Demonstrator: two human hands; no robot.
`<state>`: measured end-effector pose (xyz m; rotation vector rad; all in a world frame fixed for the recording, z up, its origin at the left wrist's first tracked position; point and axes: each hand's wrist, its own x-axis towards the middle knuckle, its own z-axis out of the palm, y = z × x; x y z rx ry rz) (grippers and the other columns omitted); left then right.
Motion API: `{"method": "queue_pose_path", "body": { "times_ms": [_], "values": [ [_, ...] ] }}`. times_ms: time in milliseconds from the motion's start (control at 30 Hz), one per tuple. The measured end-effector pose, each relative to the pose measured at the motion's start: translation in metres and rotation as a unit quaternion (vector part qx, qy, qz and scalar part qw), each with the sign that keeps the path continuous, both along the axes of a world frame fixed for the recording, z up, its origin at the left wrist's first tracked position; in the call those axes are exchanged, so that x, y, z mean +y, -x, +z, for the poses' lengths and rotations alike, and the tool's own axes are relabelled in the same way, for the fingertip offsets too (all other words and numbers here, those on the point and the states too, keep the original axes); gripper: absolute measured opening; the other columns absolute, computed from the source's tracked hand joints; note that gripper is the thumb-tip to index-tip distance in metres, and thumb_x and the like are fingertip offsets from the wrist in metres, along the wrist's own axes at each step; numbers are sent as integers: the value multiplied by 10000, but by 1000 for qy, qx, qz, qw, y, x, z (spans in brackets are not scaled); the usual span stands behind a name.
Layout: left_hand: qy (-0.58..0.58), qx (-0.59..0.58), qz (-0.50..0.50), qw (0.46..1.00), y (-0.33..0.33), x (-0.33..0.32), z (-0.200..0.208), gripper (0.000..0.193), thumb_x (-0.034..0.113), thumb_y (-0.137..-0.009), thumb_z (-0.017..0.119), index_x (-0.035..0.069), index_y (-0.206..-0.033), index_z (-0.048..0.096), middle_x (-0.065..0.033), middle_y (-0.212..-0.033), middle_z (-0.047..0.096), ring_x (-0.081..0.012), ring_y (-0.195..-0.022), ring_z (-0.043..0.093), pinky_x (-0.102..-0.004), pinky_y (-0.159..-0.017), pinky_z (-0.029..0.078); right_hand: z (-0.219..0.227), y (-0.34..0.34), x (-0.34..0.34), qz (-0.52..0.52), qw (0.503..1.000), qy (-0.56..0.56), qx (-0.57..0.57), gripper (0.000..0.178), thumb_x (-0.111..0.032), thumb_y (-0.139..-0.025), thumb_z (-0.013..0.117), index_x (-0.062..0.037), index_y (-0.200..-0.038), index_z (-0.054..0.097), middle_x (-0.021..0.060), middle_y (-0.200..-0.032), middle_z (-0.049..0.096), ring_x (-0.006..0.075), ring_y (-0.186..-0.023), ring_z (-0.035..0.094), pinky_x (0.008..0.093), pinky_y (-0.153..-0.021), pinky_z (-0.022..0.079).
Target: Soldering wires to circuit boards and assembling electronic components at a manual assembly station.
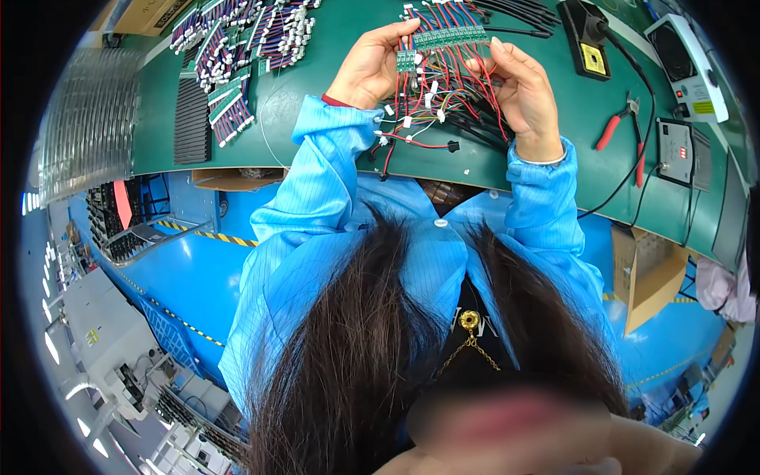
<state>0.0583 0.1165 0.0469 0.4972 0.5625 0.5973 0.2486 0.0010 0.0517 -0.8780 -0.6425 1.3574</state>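
A long green circuit board strip [451, 37] is held up over the bench between my two hands. Red and black wires [475, 87] with white plugs hang from its near side, and more wires rise from its far side. My left hand [366, 70] pinches the strip's left end, where a short green board piece [406, 61] sits slightly lower. On the right, my right hand [526, 91] is closed at the strip's right end, thumb and fingers around the red wires there. Exactly what its fingertips grip is partly hidden. A black plug [453, 146] dangles on a red lead below.
Bundles of wired boards [229, 111] lie at the left beside a black ribbed tray [192, 119]. Right of my hands are red-handled pliers [621, 131], a soldering iron stand [590, 47] and a soldering station [677, 150]. Black tubes [514, 16] lie at the back.
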Motion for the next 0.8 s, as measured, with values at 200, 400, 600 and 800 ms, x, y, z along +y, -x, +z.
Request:
{"method": "queue_pose_path", "body": {
  "times_ms": [200,400,600,800],
  "values": [
    [6,-25,-5,1000,-3,-2,-2,173,159,-925,592,11,-1008,628,-94,-918,695,-181,-759,689,-347,-679,598,-4,-2,0,3,1000,0,4,232,-266,-929,620,-40,-876,625,107,-833,693,149,-794,680,241,-696,535],
    [-21,9,4,1000,-2,-2,-2,127,165,-891,628,53,-943,654,-45,-882,690,-163,-821,670,-386,-744,567,-1,-1,1,-5,1000,13,-1,218,-258,-930,620,-51,-862,616,85,-816,687,152,-811,685,245,-695,534],
    [8,-17,8,1000,0,-3,-4,152,145,-920,599,11,-988,619,-91,-894,694,-182,-747,690,-350,-672,596,-8,0,5,1,1000,21,7,217,-257,-933,619,-55,-856,608,73,-816,682,153,-821,687,245,-694,531],
    [5,-9,19,1000,-1,-3,-4,161,148,-918,602,9,-996,616,-93,-898,695,-187,-738,690,-354,-689,596,-5,1,4,-1,1000,22,3,220,-261,-933,618,-53,-860,608,69,-822,682,147,-815,685,233,-696,523]
  ]
}}
